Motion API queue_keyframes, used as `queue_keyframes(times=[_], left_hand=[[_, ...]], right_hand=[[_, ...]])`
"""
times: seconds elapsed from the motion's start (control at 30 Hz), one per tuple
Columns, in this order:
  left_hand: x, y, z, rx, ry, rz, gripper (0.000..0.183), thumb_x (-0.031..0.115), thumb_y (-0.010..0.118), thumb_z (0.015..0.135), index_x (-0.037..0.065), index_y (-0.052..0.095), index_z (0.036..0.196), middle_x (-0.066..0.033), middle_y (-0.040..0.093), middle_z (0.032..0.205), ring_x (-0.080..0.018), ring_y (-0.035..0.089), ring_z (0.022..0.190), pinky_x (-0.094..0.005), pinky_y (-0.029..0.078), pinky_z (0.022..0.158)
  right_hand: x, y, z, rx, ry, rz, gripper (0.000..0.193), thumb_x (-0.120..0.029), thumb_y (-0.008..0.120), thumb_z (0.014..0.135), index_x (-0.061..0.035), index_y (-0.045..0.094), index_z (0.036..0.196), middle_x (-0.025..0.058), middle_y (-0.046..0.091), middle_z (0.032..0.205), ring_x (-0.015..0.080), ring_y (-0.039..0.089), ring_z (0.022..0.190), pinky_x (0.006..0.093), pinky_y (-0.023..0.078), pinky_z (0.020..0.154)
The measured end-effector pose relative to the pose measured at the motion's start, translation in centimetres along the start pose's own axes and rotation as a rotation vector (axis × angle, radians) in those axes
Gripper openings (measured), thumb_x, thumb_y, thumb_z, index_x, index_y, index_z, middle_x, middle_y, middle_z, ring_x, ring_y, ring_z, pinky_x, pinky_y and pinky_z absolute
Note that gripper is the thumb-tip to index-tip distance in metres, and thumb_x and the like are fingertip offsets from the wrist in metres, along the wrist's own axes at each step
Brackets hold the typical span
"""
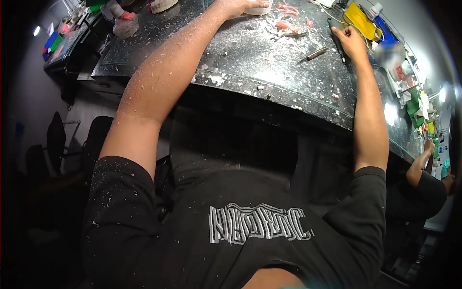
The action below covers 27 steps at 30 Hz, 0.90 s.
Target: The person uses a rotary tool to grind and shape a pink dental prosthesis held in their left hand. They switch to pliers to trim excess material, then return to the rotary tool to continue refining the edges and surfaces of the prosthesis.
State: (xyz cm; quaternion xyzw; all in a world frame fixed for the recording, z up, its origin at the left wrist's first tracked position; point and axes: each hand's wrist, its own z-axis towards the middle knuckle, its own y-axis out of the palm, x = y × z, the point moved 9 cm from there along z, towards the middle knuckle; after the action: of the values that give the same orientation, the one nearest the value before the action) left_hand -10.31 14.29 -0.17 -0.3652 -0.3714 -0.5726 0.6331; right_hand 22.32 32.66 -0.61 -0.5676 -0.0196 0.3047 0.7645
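Note:
At the top edge, my left hand (237,7) closes around a whitish plaster block (259,9), partly cut off by the frame. White crumbs cling all along my left forearm. Farther right, my right hand (352,42) has its thumb and bent fingers at a dark, long thing (336,37) lying on the bench; its kind is hard to make out. Between the hands lie pink wax-like scraps (285,25), a curved metal tool (293,34) beside them, and a small knife (315,54) nearer my right hand.
White shavings cover the dark bench (231,53). At the left stands a clear container (125,28) with something pink; another round pale piece (162,5) is near it. A yellow object (362,21) and cables lie at the back right. Another person's arm (419,166) shows far right.

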Motion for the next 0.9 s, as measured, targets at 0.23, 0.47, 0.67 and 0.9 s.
queue_keyframes(times=[0.23, 0.47, 0.67, 0.9], left_hand=[[1.9, -2.2, -1.4, 0.369, -0.026, 0.699, 0.110, 0.044, 0.105, 0.049, -0.009, 0.051, 0.129, -0.0211, 0.068, 0.121, -0.0261, 0.068, 0.111, -0.0365, 0.057, 0.097], [4.4, 1.6, -1.7, 0.300, 0.041, 0.633, 0.116, 0.050, 0.100, 0.053, -0.003, 0.047, 0.142, -0.0245, 0.056, 0.133, -0.0338, 0.059, 0.127, -0.0423, 0.050, 0.108], [5.3, 4.8, -2.3, 0.106, 0.143, 0.576, 0.111, 0.043, 0.100, 0.056, 0.002, 0.047, 0.143, -0.0189, 0.053, 0.138, -0.0319, 0.057, 0.128, -0.0430, 0.050, 0.108], [6.9, 6.8, -2.8, 0.115, 0.112, 0.600, 0.109, 0.031, 0.099, 0.062, 0.008, 0.039, 0.150, -0.0174, 0.054, 0.142, -0.0289, 0.056, 0.134, -0.0425, 0.048, 0.113]], right_hand=[[-2.3, -1.8, -0.3, 0.287, -0.177, 0.108, 0.053, -0.056, 0.072, 0.090, -0.0083, 0.066, 0.112, 0.0166, 0.071, 0.093, 0.0342, 0.067, 0.086, 0.0439, 0.052, 0.081], [-13.7, -6.8, -6.5, 0.347, -0.489, 0.373, 0.022, -0.019, 0.068, 0.099, -0.0042, 0.067, 0.116, 0.0066, 0.062, 0.097, 0.0170, 0.058, 0.087, 0.0309, 0.049, 0.084], [-18.5, -7.6, -10.0, 0.338, -0.721, 0.523, 0.022, -0.014, 0.062, 0.100, -0.0028, 0.070, 0.117, 0.0123, 0.062, 0.119, 0.0260, 0.058, 0.116, 0.0361, 0.043, 0.105], [-17.1, -8.6, -9.9, 0.392, -0.673, 0.504, 0.027, -0.023, 0.062, 0.099, -0.0032, 0.071, 0.115, 0.0137, 0.062, 0.118, 0.0268, 0.055, 0.118, 0.0392, 0.041, 0.106]])
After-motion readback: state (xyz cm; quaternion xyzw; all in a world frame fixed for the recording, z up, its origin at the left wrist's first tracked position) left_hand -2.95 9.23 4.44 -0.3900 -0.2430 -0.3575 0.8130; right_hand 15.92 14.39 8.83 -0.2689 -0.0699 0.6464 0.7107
